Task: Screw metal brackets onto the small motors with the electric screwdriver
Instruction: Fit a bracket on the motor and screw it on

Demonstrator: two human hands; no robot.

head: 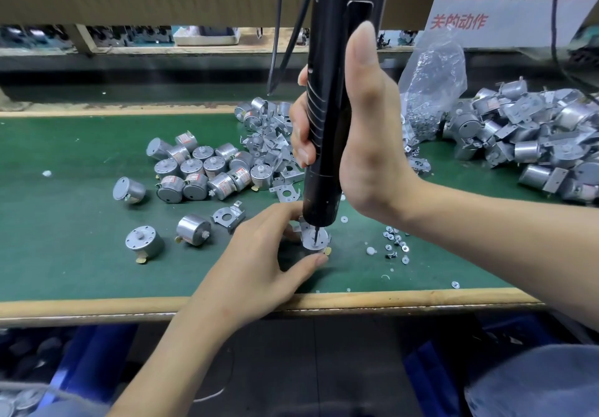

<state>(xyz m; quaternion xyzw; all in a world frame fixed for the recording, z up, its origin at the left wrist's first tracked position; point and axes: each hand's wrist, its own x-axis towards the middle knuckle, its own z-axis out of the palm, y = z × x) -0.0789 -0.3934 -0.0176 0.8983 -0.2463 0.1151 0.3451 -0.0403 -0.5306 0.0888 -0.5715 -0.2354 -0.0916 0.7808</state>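
Observation:
My right hand [366, 131] grips the black electric screwdriver [327, 99], which stands upright with its bit down on a small silver motor [316, 241] topped by a metal bracket. My left hand [259, 264] pinches that motor between thumb and fingers on the green mat. Bare motors [201, 170] lie in a cluster to the left. Loose brackets [269, 144] are heaped behind the tool. Small screws [396, 242] are scattered to the right of the motor.
A pile of motors with brackets [534, 138] fills the right side, beside a clear bag of metal parts [431, 92]. Two single motors [144, 241] and a bracket [228, 217] lie front left. The wooden table edge [97, 306] runs along the front; black cables [278, 27] hang behind.

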